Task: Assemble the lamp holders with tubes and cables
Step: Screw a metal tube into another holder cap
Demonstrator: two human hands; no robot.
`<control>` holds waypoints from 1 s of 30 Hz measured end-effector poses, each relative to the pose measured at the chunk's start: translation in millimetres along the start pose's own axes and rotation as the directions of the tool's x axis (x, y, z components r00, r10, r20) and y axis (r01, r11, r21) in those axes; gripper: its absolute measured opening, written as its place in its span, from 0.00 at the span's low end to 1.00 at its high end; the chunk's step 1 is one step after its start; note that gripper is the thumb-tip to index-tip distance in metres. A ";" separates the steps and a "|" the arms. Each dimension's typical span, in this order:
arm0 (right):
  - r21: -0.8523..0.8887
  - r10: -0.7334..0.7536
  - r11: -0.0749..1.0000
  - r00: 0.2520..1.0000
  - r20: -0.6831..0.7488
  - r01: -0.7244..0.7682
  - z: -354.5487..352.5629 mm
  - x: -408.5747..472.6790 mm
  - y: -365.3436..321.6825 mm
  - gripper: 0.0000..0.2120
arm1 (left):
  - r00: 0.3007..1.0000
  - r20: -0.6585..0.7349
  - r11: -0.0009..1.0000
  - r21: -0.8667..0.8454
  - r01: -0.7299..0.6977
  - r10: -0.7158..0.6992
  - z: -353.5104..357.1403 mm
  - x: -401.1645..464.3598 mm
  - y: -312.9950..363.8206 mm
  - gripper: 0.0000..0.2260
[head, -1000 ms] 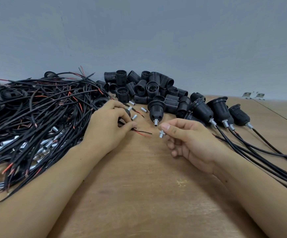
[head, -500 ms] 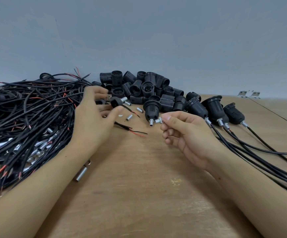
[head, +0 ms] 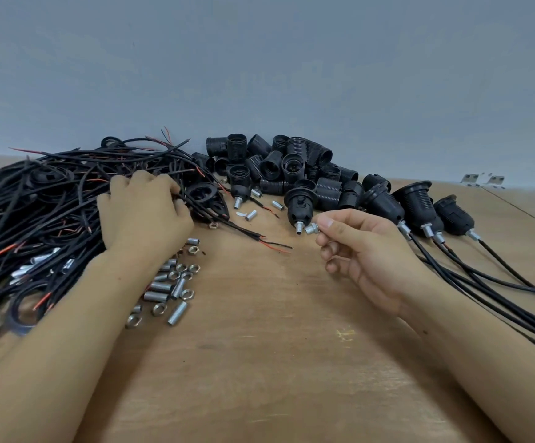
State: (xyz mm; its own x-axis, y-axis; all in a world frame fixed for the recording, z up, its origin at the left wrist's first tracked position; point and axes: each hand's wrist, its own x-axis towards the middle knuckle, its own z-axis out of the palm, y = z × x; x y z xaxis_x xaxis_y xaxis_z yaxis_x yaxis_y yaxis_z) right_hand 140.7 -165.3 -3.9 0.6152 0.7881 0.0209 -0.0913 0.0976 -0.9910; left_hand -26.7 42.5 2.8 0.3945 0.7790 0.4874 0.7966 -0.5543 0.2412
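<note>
Here the right hand [head: 360, 251] pinches a small metal fitting [head: 311, 229] between thumb and forefinger, just beside the threaded tube [head: 298, 227] of a lamp holder [head: 301, 204] at centre, seemingly ready to mate them. The left hand [head: 146, 212], fingers curled into the cable heap [head: 52, 219] at left, apparently seeks one cable; its grip is hidden. Finished holders [head: 419, 206] lie at right, loose nuts and tubes [head: 173, 282] nearer.

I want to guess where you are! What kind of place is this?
Probably a small workshop bench for assembling lamps: a wooden table with a heap of cables, a pile of black holders and loose metal tubes.
</note>
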 end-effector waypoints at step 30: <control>-0.020 0.027 0.999 1.000 0.000 -0.027 -5.3 -0.7 -2.5 0.03 | 0.963 0.229 0.990 0.061 0.131 -0.141 -5.2 19.8 -44.2 0.16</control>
State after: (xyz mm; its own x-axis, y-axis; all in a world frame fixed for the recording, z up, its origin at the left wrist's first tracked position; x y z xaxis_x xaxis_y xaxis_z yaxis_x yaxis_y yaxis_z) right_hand 144.6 -169.4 -2.1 0.6129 0.7901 -0.0058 -0.0921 0.0641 -0.9937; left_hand -56.5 81.0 6.1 0.3722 0.8958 0.2430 0.8677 -0.4287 0.2515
